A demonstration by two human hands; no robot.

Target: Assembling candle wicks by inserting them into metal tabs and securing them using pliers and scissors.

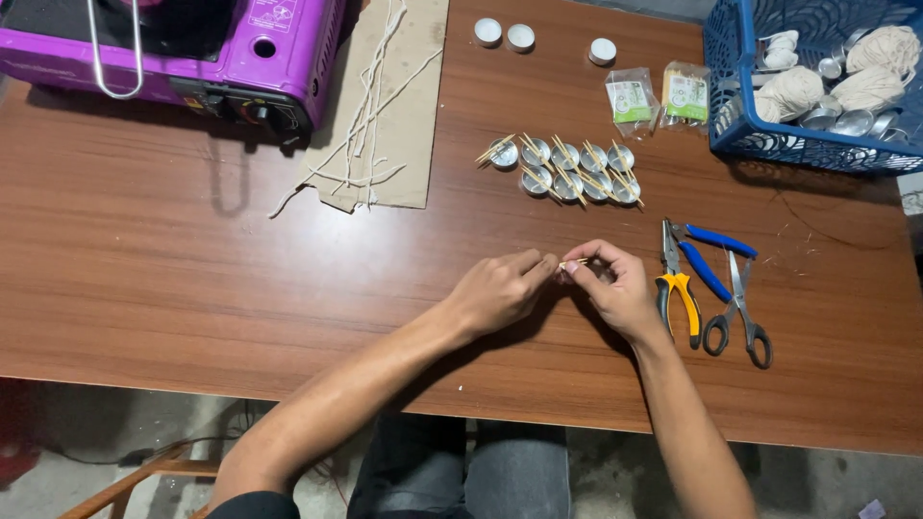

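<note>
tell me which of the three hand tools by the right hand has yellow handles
The pliers nearest the right hand; the other pliers have blue handles, the scissors black.

A thin, pale wooden stick point(574, 261), short and light tan, is pinched at both ends between the fingertips of the left hand point(500, 288) and the right hand point(615, 288). It lies roughly level, raised just above the brown wooden table near the front edge.
</note>
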